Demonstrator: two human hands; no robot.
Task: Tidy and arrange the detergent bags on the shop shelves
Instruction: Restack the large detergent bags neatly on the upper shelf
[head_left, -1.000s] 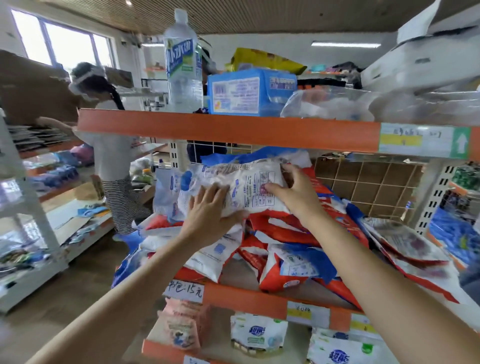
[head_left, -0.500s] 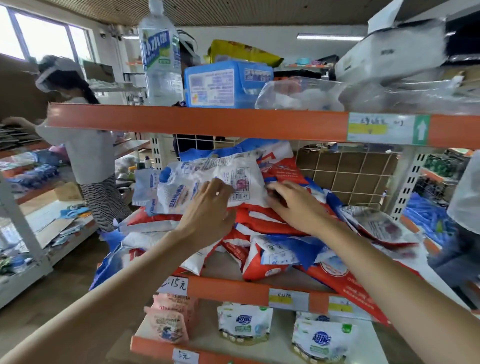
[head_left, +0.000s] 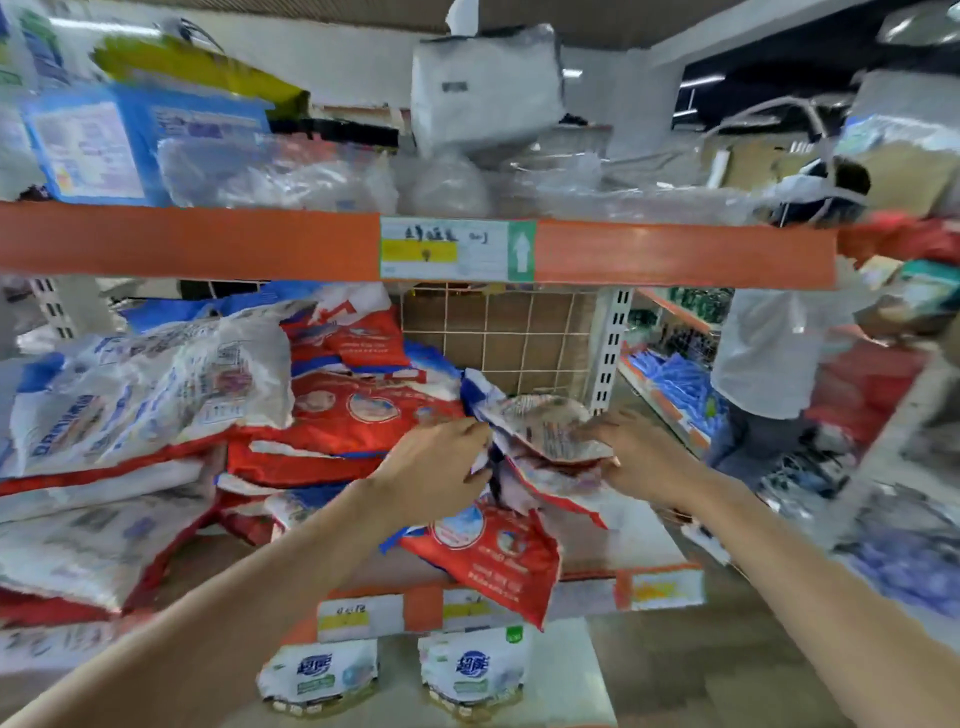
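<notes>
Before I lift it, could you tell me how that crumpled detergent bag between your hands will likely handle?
Probably floppy: the crumpled bag sags and folds between the left hand and right hand. Its glossy film looks slippery. It seems partly full, so the contents may shift.

Little print is legible in the motion blur. A label (head_left: 457, 249) on the orange rail (head_left: 208, 241) has a green end with a white up arrow, a yellow band and unreadable handwriting. Below that rail, two white pouches (head_left: 475, 670) each carry a blue round logo with two Chinese characters. Print on the detergent bags (head_left: 363, 410) cannot be read.
</notes>
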